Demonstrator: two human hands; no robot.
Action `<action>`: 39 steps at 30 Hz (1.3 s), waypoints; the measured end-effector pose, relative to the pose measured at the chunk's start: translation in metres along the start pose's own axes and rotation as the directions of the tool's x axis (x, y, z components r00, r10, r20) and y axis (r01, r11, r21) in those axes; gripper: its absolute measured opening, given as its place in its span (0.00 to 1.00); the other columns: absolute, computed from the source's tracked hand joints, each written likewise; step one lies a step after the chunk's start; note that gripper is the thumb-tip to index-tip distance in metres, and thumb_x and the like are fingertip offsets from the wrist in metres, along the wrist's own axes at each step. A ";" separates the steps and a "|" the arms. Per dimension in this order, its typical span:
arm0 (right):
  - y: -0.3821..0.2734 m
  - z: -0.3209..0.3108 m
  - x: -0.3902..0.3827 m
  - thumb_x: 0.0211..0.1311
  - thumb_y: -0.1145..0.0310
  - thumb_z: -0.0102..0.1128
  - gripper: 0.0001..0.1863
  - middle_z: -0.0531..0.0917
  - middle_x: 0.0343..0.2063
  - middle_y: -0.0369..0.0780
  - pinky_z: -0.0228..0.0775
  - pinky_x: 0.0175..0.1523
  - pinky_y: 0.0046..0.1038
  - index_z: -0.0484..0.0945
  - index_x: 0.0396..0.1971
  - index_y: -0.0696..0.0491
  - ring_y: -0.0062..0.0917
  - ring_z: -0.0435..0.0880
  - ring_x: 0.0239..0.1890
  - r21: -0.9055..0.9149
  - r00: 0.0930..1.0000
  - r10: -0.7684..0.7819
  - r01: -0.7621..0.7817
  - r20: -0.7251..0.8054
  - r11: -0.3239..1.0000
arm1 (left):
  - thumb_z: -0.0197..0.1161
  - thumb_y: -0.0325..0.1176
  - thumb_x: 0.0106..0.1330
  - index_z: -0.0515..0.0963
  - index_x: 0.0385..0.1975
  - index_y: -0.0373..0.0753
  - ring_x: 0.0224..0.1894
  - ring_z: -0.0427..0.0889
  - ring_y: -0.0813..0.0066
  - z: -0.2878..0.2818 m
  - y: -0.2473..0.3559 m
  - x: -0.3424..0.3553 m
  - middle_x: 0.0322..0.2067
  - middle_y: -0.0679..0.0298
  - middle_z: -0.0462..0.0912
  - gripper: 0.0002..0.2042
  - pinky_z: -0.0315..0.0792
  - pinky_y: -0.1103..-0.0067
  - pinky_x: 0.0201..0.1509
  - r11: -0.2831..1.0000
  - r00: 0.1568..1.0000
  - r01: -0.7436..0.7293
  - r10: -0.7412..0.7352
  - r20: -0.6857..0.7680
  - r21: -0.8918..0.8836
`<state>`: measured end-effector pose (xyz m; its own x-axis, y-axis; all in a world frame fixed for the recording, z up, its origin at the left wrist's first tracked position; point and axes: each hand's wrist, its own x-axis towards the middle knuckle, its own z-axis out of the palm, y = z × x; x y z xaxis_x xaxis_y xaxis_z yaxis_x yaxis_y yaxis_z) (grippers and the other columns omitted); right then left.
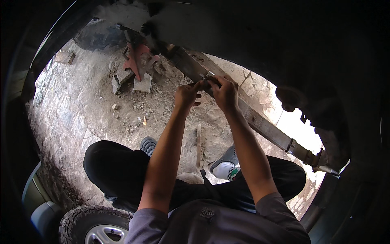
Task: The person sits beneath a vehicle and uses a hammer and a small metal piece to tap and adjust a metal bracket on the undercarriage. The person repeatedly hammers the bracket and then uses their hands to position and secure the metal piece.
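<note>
**Desk:** What does the frame show?

**Photographer:** A person crouched under a raised vehicle, both hands on a leaf spring (260, 124) that runs from about eleven o'clock down to four. The left hand (187, 96) has its fingers curled together, pinching at a small metal clamp (208, 76) on the spring; the right hand (224, 92) is closed over the same spot — whether it grips a tool cannot be told.

**Desk:** Risks?

**Photographer:** The chassis appears to rest on a red jack stand (138, 61) at eleven o'clock, propped among loose stone blocks (142, 84) on rough ground; a shifting block could unsettle it. Fingers could also be nipped at the clamp.

**Desk:** Any labels or signs?

**Photographer:** None legible — only a small emblem on the grey shirt (207, 212), six o'clock.
</note>
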<state>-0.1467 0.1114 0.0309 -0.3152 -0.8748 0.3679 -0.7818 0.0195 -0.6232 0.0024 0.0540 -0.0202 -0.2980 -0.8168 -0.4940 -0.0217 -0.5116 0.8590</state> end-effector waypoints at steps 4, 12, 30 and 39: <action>0.008 -0.007 0.006 0.59 0.72 0.73 0.11 0.86 0.34 0.48 0.79 0.45 0.40 0.90 0.42 0.54 0.44 0.87 0.38 -0.055 0.997 -0.005 0.009 0.071 0.998 | 0.76 0.52 0.66 0.88 0.39 0.29 0.34 0.90 0.70 0.002 0.009 -0.001 0.33 0.55 0.89 0.25 0.89 0.70 0.30 1.000 1.000 0.022 -0.022 -0.011 0.013; -0.001 -0.007 0.015 0.59 0.71 0.74 0.11 0.84 0.33 0.49 0.78 0.44 0.43 0.88 0.41 0.55 0.47 0.86 0.38 -0.040 0.993 -0.038 0.043 0.108 0.998 | 0.76 0.51 0.66 0.86 0.35 0.29 0.34 0.91 0.66 0.003 0.004 0.001 0.30 0.56 0.87 0.24 0.90 0.68 0.30 0.998 1.000 0.030 -0.030 -0.003 -0.056; 0.012 -0.009 0.007 0.60 0.71 0.72 0.12 0.84 0.33 0.48 0.78 0.45 0.42 0.89 0.44 0.53 0.45 0.86 0.37 -0.029 0.991 -0.053 0.057 0.123 0.998 | 0.74 0.49 0.68 0.85 0.45 0.27 0.37 0.91 0.64 0.006 0.010 -0.011 0.38 0.53 0.88 0.25 0.91 0.66 0.33 0.993 0.999 0.035 -0.035 0.001 -0.111; 0.011 0.001 0.005 0.61 0.71 0.72 0.11 0.85 0.33 0.47 0.77 0.45 0.40 0.89 0.44 0.53 0.43 0.86 0.38 0.028 0.997 -0.030 0.028 0.067 0.999 | 0.75 0.48 0.68 0.86 0.44 0.28 0.34 0.91 0.64 0.007 0.010 -0.010 0.40 0.56 0.89 0.24 0.91 0.66 0.32 0.990 0.999 0.035 -0.036 -0.008 -0.136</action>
<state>-0.1566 0.1067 0.0257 -0.2549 -0.9055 0.3394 -0.7753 -0.0184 -0.6314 -0.0021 0.0588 -0.0059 -0.2898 -0.7998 -0.5257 0.0978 -0.5712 0.8150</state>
